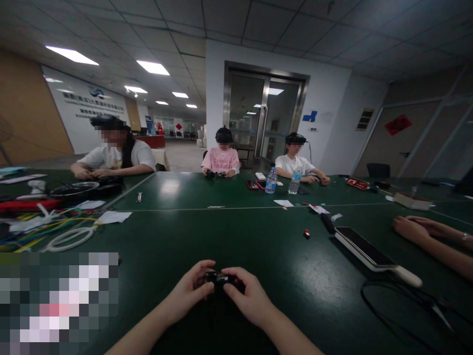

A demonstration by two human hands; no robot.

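Close to me, low in the middle of the view, a small black object with a light patch on it is held between both my hands. Its kind cannot be made out. My left hand grips its left end, thumb in front and fingers behind. On the right end, my right hand has its thumb and fingers closed the same way. Both hands are over the green table, and the fingers partly hide the object.
A white-handled device with a dark screen and a black cable lie to the right. Tangled wires lie left. Water bottles stand farther back. Several people sit around; another person's hands rest at right. Pixelation covers the lower left.
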